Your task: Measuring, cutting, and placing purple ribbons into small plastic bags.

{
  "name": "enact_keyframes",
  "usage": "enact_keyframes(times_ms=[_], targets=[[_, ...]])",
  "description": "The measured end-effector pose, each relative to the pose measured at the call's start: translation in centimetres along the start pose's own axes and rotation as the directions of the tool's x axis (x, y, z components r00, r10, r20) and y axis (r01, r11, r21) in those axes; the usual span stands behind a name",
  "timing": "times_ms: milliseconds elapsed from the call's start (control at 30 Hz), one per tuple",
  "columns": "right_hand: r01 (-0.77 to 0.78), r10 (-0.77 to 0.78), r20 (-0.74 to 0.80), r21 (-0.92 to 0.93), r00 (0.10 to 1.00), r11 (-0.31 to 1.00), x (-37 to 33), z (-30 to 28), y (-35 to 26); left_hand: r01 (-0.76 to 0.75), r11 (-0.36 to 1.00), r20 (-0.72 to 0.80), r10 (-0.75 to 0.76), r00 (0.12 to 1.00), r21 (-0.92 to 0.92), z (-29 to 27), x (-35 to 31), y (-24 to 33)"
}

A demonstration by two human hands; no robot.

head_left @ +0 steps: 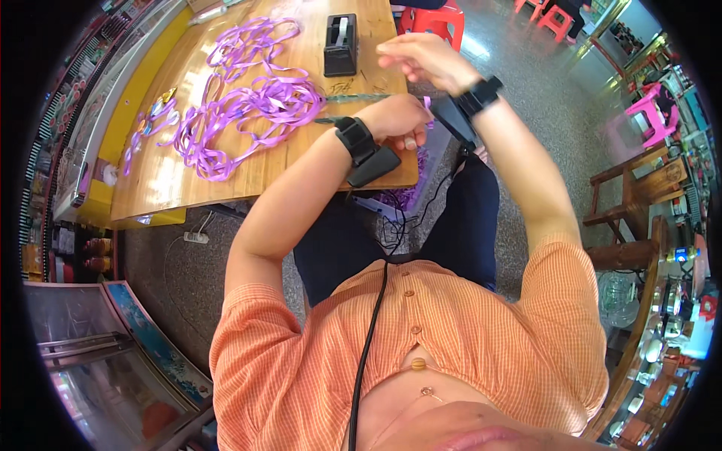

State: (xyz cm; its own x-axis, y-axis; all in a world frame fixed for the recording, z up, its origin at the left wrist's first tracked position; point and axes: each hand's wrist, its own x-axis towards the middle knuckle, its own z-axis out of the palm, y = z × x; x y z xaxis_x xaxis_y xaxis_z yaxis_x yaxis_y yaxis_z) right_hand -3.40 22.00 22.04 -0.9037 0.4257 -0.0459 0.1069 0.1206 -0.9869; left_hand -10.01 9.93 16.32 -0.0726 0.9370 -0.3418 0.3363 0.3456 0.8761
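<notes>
A short piece of purple ribbon [427,105] is pinched in the closed left hand [398,120] above the wooden table [226,177], while the right hand [421,60] is held half-open beside a black tape dispenser [341,46].

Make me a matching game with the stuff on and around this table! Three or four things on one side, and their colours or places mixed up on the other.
Things:
1. tape dispenser
2. ribbon pile
3. plastic stool
4. left hand

Colours and places:
A. red, on the floor beyond the table
B. purple, spread loosely over the wooden table
C. at the table's near edge, pinching a bit of purple ribbon
D. black, standing at the far end of the table

Pairs: 1-D, 2-B, 3-A, 4-C
</notes>
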Motion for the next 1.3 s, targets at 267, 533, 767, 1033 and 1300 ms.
enact_keyframes(times_ms=[267, 533, 767, 1033, 1300], targets=[[-0.193, 0.182, -0.082, -0.148, 0.98, 0.97, 10.7, 3.0, -0.1, -0.024, 0.999, 0.067, 0.021, 0.998, 0.039, -0.2, -0.9, 0.8], [-0.216, 0.212, -0.1, -0.037, 0.972, 0.976, 11.7, 3.8, -0.7, -0.015, 1.0, 0.086, 0.013, 0.996, 0.027, -0.5, -0.5, 0.3], [-0.095, 0.104, -0.049, 0.163, 0.993, 0.982, 9.6, 3.8, -0.6, 0.011, 0.984, 0.16, 0.018, 0.987, -0.177, -0.9, -0.7, 0.0], [-0.294, 0.277, 0.107, 0.214, 0.955, 0.932, 6.7, 5.2, -0.2, -0.048, 0.978, 0.148, 0.079, 0.986, -0.202, -0.7, 0.4, -1.2], [-0.544, 0.553, 0.123, -0.098, 0.824, 0.833, 8.0, 4.1, 2.5, 0.025, 0.991, 0.164, -0.003, 0.986, -0.132, -0.4, -0.8, 0.1]])
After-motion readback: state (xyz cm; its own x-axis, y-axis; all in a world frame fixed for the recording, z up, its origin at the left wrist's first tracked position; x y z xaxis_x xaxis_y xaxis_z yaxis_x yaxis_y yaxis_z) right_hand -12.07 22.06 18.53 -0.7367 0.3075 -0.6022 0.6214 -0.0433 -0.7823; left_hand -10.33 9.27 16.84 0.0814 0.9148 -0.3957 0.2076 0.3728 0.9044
